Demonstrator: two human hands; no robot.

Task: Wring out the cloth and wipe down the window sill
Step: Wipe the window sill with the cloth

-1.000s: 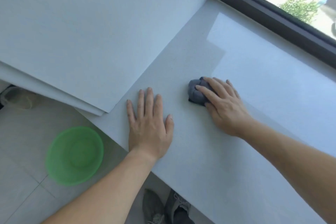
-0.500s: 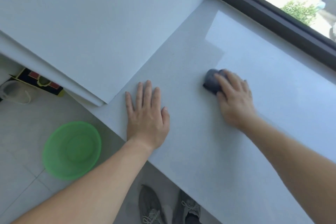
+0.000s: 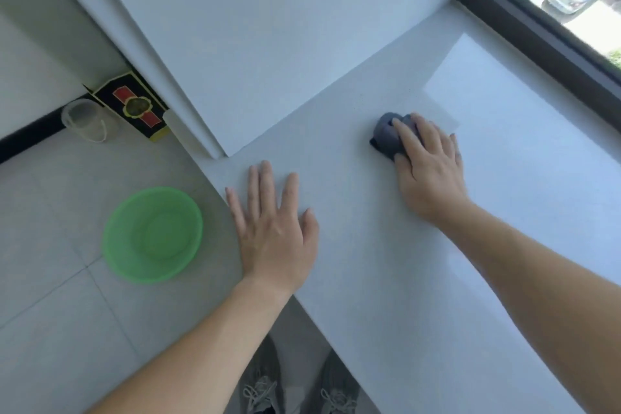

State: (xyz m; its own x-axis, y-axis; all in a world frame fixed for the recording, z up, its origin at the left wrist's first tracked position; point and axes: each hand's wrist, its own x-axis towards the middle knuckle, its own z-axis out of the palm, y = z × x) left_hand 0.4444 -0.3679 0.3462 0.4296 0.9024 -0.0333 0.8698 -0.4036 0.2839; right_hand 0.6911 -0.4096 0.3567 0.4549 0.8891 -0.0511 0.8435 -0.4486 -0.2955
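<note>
A bunched dark grey cloth (image 3: 386,136) lies on the white window sill (image 3: 504,245), in the shaded part near the side wall. My right hand (image 3: 428,168) presses down on it, fingers curled over its right half, so only the left half shows. My left hand (image 3: 274,232) lies flat on the sill near its front edge, fingers spread, holding nothing.
The dark window frame (image 3: 537,40) runs along the sill's far side. On the tiled floor to the left sit a green plastic basin (image 3: 153,235), a clear plastic cup (image 3: 82,119) and a black box (image 3: 134,109). My grey shoes (image 3: 295,386) show under the sill's edge.
My right hand has slid the cloth away from my left hand, toward the sunlit strip near the window. My left hand stays flat. My view has swung left, showing more floor.
</note>
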